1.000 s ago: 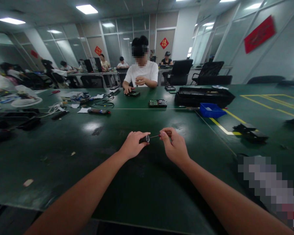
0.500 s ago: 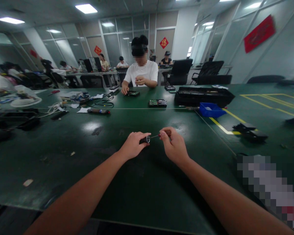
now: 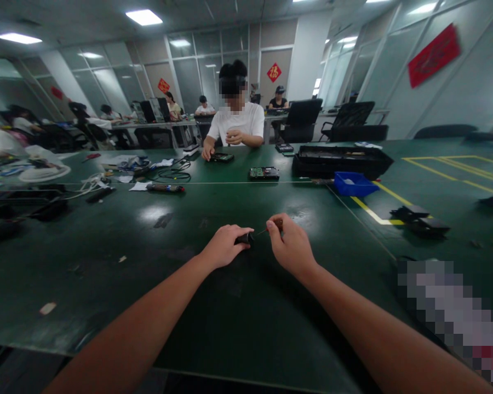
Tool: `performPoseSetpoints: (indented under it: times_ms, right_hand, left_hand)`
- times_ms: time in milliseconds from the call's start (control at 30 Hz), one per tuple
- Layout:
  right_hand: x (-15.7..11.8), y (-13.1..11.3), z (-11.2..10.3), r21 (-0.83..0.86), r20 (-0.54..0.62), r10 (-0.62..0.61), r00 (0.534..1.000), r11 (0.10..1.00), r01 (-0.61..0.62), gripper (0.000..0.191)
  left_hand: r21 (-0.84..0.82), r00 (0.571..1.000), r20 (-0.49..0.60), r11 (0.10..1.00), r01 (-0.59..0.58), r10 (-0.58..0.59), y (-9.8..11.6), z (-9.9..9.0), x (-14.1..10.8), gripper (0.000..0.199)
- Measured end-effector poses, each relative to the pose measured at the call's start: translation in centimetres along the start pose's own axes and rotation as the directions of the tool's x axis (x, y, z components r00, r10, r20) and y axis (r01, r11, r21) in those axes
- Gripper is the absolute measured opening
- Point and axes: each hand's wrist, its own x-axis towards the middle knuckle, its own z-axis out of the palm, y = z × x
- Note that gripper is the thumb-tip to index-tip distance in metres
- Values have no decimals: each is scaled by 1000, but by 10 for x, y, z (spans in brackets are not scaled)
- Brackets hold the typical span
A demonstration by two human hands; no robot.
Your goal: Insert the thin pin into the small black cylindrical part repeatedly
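Note:
My left hand (image 3: 223,246) is closed around a small black cylinder (image 3: 245,238), whose round end points right between thumb and fingers. What the cylinder is, I cannot make out. Pinched in my right hand (image 3: 291,243) is a thin screwdriver (image 3: 262,231) with a reddish-brown handle mostly hidden by the fingers. Its slender shaft slants down to the left, towards the cylinder's end, and its tip looks just short of it. Both hands are low over the middle of the green table (image 3: 213,339).
Across the table a person (image 3: 240,123) handles a hard drive (image 3: 221,157). Another drive (image 3: 264,173) lies nearer. To the right are a long black casing (image 3: 340,160), a blue bin (image 3: 354,184) and black parts (image 3: 419,221). A dark tool (image 3: 165,187) and cables (image 3: 176,171) lie left.
The cylinder has turned in my left hand, so the bright ring at its end no longer shows. The screwdriver's shaft has drawn slightly away and tilts down more steeply.

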Motion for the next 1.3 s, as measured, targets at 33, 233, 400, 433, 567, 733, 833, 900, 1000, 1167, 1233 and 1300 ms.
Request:
performPoseSetpoints:
  times_ms: [33, 233, 400, 433, 567, 733, 833, 900, 1000, 1167, 1233, 1300]
  right_hand:
    - [0, 1, 0, -6, -7, 3, 1000, 1000, -3, 19]
    - [1, 3, -1, -15, -34, 49, 998, 999, -50, 22]
    - [1, 4, -2, 9, -33, 57, 998, 998, -57, 23]
    - [0, 4, -2, 15, -34, 54, 998, 998, -54, 23]
    - [0, 5, -1, 32, -21, 43, 999, 999, -42, 23]
    - [0, 4, -1, 34, -17, 39, 999, 999, -38, 21]
    - [0, 4, 0, 31, -17, 35, 999, 999, -34, 21]
    - [0, 4, 0, 22, -15, 42, 999, 999, -42, 21]
    - [1, 3, 0, 13, -6, 48, 999, 999, -48, 21]
    - [1, 3, -2, 12, 6, 47, 999, 999, -47, 22]
    - [1, 3, -2, 14, 16, 51, 999, 999, -51, 23]
    - [1, 4, -2, 22, 21, 59, 998, 998, -59, 23]
  left_hand:
    - [-6, 1000, -1, 1000, 8, -8, 1, -1, 0, 46]
    - [-118, 996, -64, 991, 61, -68, 9, -5, -2, 37]
    - [-274, 964, -190, 953, 130, -186, 18, -14, -4, 34]
    - [-300, 960, -191, 943, 142, -205, 20, -17, -5, 34]
    - [-303, 962, -132, 934, 190, -238, 28, -24, -9, 30]
    - [-135, 991, -65, 985, 111, -121, 35, -23, -11, 21]
    - [-9, 999, 20, 999, 49, -49, 36, -16, -10, 25]
    - [104, 996, 76, 994, 33, -41, 37, -12, -9, 31]
    - [214, 994, 101, 977, 18, -40, 38, -7, -6, 31]
    - [6, 992, 29, 992, 125, -125, 34, -13, -1, 27]
    - [-237, 975, 13, 946, 219, -222, 26, -21, 0, 27]
    - [-479, 940, -8, 827, 295, -340, 16, -32, 1, 30]
